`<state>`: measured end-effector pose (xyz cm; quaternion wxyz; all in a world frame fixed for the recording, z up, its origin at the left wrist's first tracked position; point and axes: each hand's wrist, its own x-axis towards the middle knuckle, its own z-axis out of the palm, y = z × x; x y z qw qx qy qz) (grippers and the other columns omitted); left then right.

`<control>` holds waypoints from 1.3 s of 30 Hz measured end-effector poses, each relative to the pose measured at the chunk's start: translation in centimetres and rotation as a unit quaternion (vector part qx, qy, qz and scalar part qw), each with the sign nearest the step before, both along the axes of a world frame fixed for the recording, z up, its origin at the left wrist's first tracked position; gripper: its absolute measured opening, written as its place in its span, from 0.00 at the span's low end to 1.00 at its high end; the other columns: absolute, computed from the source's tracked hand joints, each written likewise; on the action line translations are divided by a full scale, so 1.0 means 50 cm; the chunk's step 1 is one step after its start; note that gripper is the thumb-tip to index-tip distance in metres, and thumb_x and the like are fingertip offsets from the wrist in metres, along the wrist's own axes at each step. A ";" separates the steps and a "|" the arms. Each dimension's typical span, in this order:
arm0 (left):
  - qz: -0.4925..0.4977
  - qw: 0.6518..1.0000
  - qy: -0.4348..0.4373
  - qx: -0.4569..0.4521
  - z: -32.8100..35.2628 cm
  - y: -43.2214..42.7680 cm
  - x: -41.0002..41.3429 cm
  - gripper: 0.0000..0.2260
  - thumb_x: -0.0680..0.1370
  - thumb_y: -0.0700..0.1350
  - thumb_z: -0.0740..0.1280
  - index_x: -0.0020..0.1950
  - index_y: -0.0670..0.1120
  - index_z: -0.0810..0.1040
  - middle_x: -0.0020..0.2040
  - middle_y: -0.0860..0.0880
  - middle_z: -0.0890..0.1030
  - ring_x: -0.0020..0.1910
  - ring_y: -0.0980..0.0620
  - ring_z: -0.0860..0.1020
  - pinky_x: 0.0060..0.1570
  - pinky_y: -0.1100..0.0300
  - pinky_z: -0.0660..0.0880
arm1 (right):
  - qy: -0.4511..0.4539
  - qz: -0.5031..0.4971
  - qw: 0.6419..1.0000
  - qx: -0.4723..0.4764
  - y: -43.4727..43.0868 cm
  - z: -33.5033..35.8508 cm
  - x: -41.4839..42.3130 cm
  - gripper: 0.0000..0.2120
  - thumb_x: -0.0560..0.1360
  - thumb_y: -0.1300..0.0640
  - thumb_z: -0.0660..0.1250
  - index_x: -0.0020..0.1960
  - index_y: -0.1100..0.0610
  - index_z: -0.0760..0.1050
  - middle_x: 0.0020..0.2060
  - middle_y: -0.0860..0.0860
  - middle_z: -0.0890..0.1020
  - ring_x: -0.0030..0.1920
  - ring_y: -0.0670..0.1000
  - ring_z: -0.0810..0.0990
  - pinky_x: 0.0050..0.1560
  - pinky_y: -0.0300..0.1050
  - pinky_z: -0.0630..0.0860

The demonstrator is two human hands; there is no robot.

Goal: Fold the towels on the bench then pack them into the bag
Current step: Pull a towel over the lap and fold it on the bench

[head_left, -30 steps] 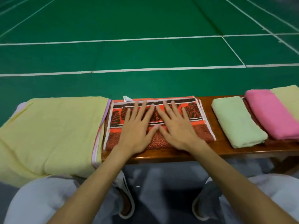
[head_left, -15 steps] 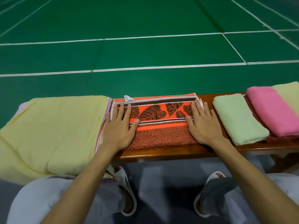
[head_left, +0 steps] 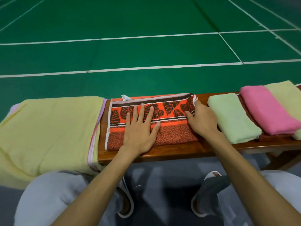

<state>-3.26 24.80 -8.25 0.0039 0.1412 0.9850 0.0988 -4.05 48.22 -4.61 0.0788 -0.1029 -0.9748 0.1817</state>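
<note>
Left hand [head_left: 140, 128] flat on orange towel [head_left: 172, 136]; my right hand [head_left: 202, 119] pinches its end. Folded towels [head_left: 232, 118] lie right of it; yellow towel [head_left: 48, 128], packing remain.

Left hand [head_left: 140, 128] flat, palm down, fingers spread, right hand [head_left: 202, 119] pinching orange towel [head_left: 175, 134] edge, forearms extended forward

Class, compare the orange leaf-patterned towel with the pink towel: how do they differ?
The orange towel has dark leaves; the pink towel is plain. The orange towel lies flat under the left hand; the pink towel is a thick, untouched bundle. Both are on the bench.
</note>
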 end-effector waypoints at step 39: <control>-0.060 0.997 0.030 0.047 0.059 -0.043 -0.012 0.28 0.85 0.59 0.41 0.85 0.52 0.46 0.85 0.52 0.45 0.83 0.50 0.39 0.82 0.45 0.42 | -0.044 0.275 0.955 0.100 -0.219 -0.028 0.005 0.36 0.82 0.43 0.46 0.83 0.56 0.39 0.83 0.54 0.42 0.82 0.55 0.35 0.81 0.60 0.39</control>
